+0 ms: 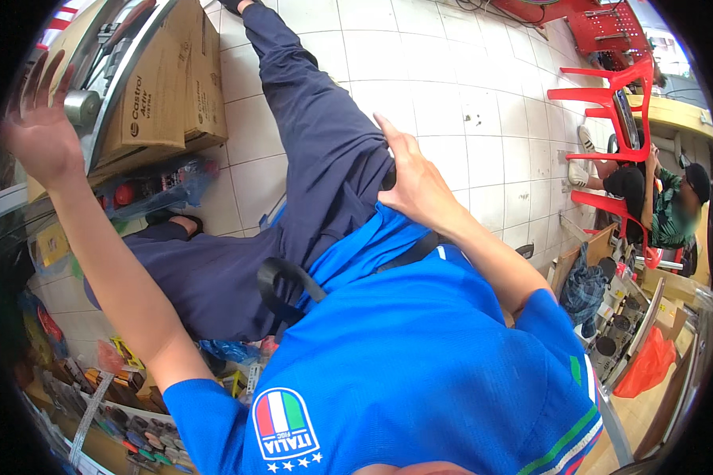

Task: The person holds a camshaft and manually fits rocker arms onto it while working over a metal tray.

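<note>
My left hand (47,134) is raised at the far left with its fingers spread and nothing in it. Close beside it is a silver cylinder (82,108) at the metal-edged counter (131,75); I cannot tell whether the two touch. My right hand (421,184) rests at the hip of my dark trousers (317,127), thumb apart from the stretched index finger. The other fingers are partly hidden, and no object shows in the hand. Below it, my blue shirt (420,348) is bunched at the waist, where a black strap loop (281,289) sticks out.
Cardboard boxes (157,95) stand beside the counter. Tools and small goods (135,431) crowd the lower left. At right, a seated person (669,202) is near red plastic chairs (642,103). A red bag (646,364) lies among clutter. White tiles (428,99) cover the floor.
</note>
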Demonstrator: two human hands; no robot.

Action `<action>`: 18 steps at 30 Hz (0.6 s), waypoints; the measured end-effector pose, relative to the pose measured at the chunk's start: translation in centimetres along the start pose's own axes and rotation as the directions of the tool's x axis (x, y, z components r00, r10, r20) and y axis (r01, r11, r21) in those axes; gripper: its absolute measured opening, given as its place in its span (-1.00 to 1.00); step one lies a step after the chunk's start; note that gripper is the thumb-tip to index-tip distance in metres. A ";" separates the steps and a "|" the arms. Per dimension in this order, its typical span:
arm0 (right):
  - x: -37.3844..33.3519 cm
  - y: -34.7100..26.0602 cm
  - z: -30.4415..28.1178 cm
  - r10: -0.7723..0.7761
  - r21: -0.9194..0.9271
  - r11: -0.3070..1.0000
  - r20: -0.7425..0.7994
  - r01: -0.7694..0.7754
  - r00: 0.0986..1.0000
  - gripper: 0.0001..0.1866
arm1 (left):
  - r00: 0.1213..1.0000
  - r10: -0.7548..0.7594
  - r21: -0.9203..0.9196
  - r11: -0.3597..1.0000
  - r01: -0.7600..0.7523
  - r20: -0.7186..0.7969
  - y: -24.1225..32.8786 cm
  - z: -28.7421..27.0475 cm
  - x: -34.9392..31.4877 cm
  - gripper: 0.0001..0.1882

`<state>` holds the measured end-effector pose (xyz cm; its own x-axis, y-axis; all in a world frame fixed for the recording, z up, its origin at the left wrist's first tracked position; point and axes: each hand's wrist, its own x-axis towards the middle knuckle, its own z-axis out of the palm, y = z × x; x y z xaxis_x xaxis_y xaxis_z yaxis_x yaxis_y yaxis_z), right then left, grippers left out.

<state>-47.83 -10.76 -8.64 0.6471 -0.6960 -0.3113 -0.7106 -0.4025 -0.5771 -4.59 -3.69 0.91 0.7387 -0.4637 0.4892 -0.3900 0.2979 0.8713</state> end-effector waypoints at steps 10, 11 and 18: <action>3.9 6.7 3.9 -0.251 0.144 0.940 -0.326 0.311 0.911 -0.55 | 1.000 -0.004 -0.005 1.000 0.004 -0.008 0.9 0.6 -0.6 0.06; 4.1 6.7 4.0 -0.318 0.105 0.924 -0.324 0.368 0.891 -0.59 | 0.999 0.033 -0.030 0.999 -0.033 -0.013 0.5 0.1 -0.4 -0.01; 5.4 6.4 4.1 -0.250 0.081 0.951 -0.371 0.300 0.894 -0.77 | 0.971 -0.043 -0.048 0.998 0.033 -0.235 1.8 -5.8 0.2 -0.01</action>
<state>-47.75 -14.62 -17.14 0.6539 -0.7423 0.1466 -0.4589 -0.5432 -0.7031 -1.93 1.63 2.39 0.8635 -0.2666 0.4282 -0.3389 0.3220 0.8840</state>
